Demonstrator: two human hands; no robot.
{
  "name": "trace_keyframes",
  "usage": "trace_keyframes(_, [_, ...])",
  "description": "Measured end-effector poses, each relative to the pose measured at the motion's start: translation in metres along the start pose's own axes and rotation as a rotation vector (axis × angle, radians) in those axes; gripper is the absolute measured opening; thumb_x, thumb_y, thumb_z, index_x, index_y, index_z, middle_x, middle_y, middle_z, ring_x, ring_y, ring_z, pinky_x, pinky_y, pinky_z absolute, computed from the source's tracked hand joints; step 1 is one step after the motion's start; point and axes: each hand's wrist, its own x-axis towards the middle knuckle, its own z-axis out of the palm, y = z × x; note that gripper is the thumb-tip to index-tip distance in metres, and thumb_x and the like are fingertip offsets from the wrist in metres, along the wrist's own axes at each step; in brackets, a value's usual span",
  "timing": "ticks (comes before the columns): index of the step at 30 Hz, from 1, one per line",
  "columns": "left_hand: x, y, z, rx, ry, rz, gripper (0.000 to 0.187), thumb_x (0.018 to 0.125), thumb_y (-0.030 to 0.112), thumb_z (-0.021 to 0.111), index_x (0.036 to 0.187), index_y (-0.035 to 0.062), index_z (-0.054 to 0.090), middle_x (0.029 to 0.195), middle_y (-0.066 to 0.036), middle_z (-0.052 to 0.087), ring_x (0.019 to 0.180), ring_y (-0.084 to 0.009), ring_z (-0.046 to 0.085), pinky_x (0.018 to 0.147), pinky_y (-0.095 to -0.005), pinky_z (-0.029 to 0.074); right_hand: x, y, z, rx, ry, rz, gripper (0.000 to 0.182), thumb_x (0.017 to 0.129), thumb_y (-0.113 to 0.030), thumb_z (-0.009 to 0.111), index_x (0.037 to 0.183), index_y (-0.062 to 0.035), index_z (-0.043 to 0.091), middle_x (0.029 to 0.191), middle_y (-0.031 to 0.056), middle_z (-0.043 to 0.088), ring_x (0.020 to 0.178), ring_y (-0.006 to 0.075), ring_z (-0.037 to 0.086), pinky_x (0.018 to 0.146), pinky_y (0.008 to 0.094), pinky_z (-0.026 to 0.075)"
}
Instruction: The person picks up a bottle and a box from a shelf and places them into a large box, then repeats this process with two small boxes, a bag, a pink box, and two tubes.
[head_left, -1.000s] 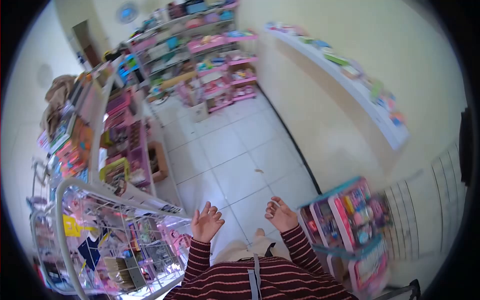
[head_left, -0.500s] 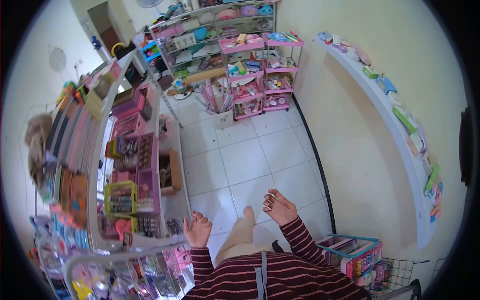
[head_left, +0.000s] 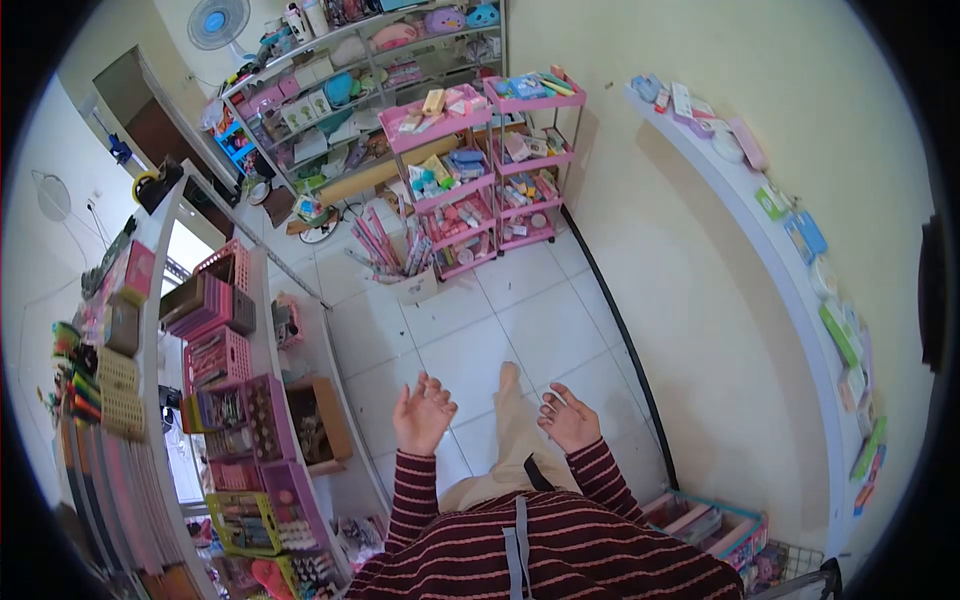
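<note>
My left hand is held palm up in front of my body, its fingers apart and loosely curled, with nothing in it. To its right, my right hand hangs in the air with bent, spread fingers and holds nothing. Both come out of striped sleeves. Between and below them a leg in light trousers steps forward on the white tiled floor. Neither hand touches any object.
Shelving with baskets runs along the left. Ahead stand two pink trolleys and a bin of rolls, with a stocked rack behind. A curved wall shelf is on the right; a crate sits low right.
The view has moved forward and turned, so the trolleys and rack look closer. My left hand has risen and moved right in the view. A foot now shows further forward.
</note>
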Motion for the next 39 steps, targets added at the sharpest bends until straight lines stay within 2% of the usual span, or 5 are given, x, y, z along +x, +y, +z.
trace_keyframes(24, [0.399, 0.14, 0.054, 0.311, 0.111, 0.215, 0.024, 0.08, 0.024, 0.042, 0.097, 0.0065, 0.046, 0.084, -0.003, 0.048, 0.071, -0.014, 0.044, 0.063, -0.0261, 0.036, 0.457, -0.198, 0.092, -0.42, -0.029, -0.078, 0.025, 0.074, -0.01, 0.049, 0.099, -0.0065, 0.044, 0.09, 0.0049, 0.047, 0.075, 0.0121, 0.043, 0.067, 0.0233, 0.036])
trace_keyframes(29, [0.501, 0.174, 0.066, 1.208, 0.389, 0.3, 0.019, 0.077, 0.014, 0.05, 0.093, 0.0048, 0.044, 0.083, -0.004, 0.047, 0.062, -0.0107, 0.046, 0.052, -0.0212, 0.039, 0.549, -0.202, 0.08, -0.922, 0.143, -0.254, 0.036, 0.07, -0.009, 0.056, 0.103, -0.0069, 0.041, 0.096, 0.0007, 0.046, 0.077, 0.0081, 0.044, 0.066, 0.0202, 0.035])
trace_keyframes(33, [0.587, 0.188, 0.076, 1.778, 0.322, 0.599, 0.026, 0.073, 0.011, 0.054, 0.093, 0.0017, 0.042, 0.08, -0.005, 0.046, 0.061, -0.0094, 0.046, 0.053, -0.0208, 0.038, 0.613, -0.205, 0.083, -1.478, 0.374, -0.59, 0.066, 0.056, -0.025, 0.07, 0.108, -0.002, 0.036, 0.099, 0.0124, 0.041, 0.087, 0.0203, 0.043, 0.076, 0.0296, 0.036])
trace_keyframes(37, [0.653, 0.196, 0.072, 2.228, 0.174, 0.777, 0.05, 0.064, 0.026, 0.064, 0.099, -0.0011, 0.04, 0.091, -0.012, 0.045, 0.073, -0.0252, 0.047, 0.063, -0.0339, 0.04, 0.647, -0.202, 0.087, -1.961, 0.524, -0.8, 0.079, 0.046, -0.026, 0.071, 0.111, -0.0024, 0.032, 0.105, 0.0188, 0.033, 0.099, 0.0341, 0.03, 0.086, 0.0416, 0.025])
trace_keyframes(39, [0.666, 0.196, 0.071, 2.203, 0.243, 0.56, 0.059, 0.062, 0.032, 0.064, 0.102, -0.0026, 0.038, 0.095, -0.015, 0.045, 0.08, -0.0319, 0.046, 0.069, -0.0378, 0.038, 0.654, -0.201, 0.089, -2.01, 0.642, -0.81, 0.075, 0.046, -0.025, 0.07, 0.108, -0.0025, 0.035, 0.107, 0.0193, 0.032, 0.1, 0.0346, 0.03, 0.086, 0.043, 0.024])
